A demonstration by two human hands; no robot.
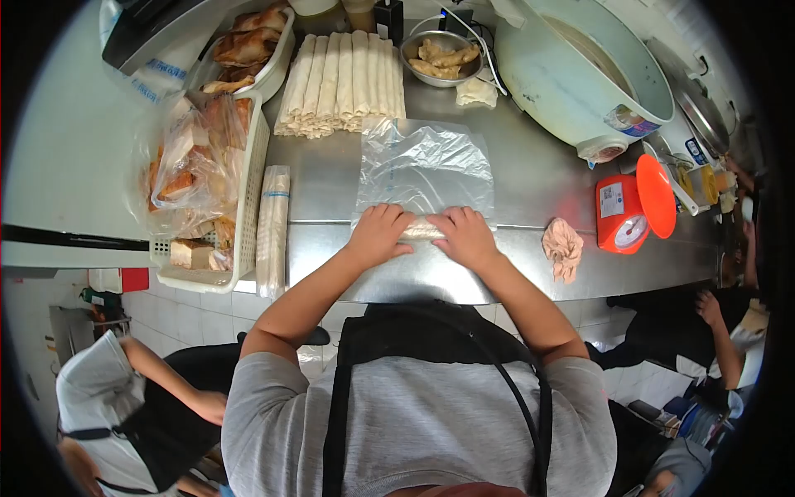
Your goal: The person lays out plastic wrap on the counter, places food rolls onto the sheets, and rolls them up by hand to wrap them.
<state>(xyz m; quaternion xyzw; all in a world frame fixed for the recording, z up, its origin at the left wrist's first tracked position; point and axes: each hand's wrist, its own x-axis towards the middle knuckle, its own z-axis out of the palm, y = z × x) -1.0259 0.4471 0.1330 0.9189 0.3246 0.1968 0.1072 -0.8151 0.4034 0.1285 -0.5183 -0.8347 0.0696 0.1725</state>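
Note:
A clear plastic sheet point(426, 161) lies on the steel counter, its near end around a pale roll point(424, 228) near the front edge. My left hand point(381, 235) is closed on the left end of this roll, and my right hand point(466, 237) on its right end, thumbs toward each other. Beyond the sheet is a stack of long pale rolls point(341, 83). To the left of my hands, a long plastic-wrapped bundle point(273, 230) lies on the counter.
At left stands a white basket point(255, 182) with bagged food. A metal bowl point(441, 60) and large pale green tub point(571, 70) are at the back. Right are a pink cloth point(563, 248) and red scale point(623, 214). Co-workers stand on both sides.

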